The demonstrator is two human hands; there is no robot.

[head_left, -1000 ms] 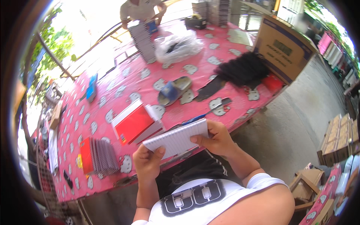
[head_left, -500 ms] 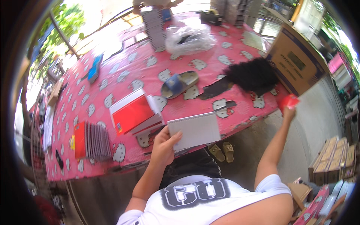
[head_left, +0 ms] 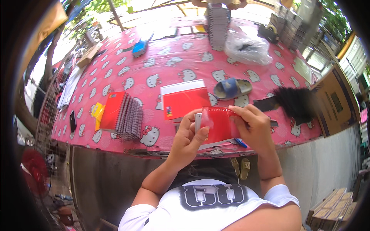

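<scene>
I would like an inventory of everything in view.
Table: 1, pink, centre
Held cover: 1, red, near table edge
Loose sheets: some, red and white, beyond it
Notebook row: 1, red front, table left
Flat object: 1, black, table left
Table slipper: 1, blue, right of sheets
Notebook stack: 1, grey, far edge
Plastic bag: 1, clear, beside it
Background stacks: several, grey, far right
Bristly pile: 1, black, table right
Cardboard box: 1, brown, right end
Cartons: several, brown, lower right
Floor slippers: 2, tan, below table
Fan: 1, red, lower left
Other person: 1, pale top, far side
Left hand: 1, bare, cover's left edge
Right hand: 1, bare, cover's upper right
</scene>
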